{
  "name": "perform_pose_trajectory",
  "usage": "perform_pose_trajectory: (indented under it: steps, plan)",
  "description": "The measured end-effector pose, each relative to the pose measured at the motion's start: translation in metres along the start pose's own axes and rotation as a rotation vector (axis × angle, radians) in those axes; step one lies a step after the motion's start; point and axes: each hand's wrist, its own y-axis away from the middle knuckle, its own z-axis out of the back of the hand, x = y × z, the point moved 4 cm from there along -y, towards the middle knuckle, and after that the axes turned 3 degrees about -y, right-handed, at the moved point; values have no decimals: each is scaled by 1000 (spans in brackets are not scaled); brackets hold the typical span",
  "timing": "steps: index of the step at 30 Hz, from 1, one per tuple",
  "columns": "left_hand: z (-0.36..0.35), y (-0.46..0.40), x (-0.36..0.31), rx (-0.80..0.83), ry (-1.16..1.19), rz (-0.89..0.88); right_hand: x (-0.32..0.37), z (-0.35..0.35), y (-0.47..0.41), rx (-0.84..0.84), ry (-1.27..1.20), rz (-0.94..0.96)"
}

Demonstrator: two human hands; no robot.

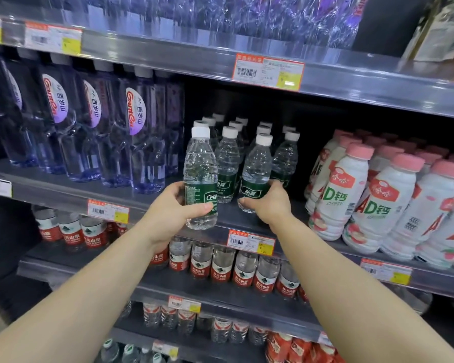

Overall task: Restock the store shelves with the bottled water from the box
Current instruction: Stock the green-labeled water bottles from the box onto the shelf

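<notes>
My left hand grips a green-labelled water bottle with a white cap, held upright just in front of the middle shelf's edge. A second green-labelled bottle is in my right hand, tilted slightly left, its base at the shelf's front. Behind them stand several more of the same bottles in rows on the shelf. The box is not in view.
Tall clear Ganten bottles fill the shelf to the left. White AD calcium drink bottles with pink caps stand to the right. Red-labelled water bottles line the shelves below. Price tags hang on the shelf edges.
</notes>
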Motion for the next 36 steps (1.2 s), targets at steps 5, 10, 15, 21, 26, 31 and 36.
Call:
perform_pose_trajectory:
  steps: [5, 10, 15, 21, 26, 31, 36]
  plan:
    - [1, -2, 0, -4, -3, 3, 3, -7, -4, -1, -8, 0]
    - [-2, -1, -2, -4, -33, -9, 4, -7, -3, 12, 12, -3]
    - [-12, 4, -11, -53, -176, -78, 14, 13, 20, -78, -127, 28]
    - [-56, 3, -28, -135, -413, -205, 38, 15, 63, 273, -391, 115]
    - [-94, 0, -23, 173, -336, -230, 21, 42, 43, 189, -318, 58]
    - [-101, -7, -16, 293, -367, -217, 0, 53, 31, 10, -360, 3]
    - [-83, -15, -21, 141, -473, -248, -17, 47, 19, -99, -293, 41]
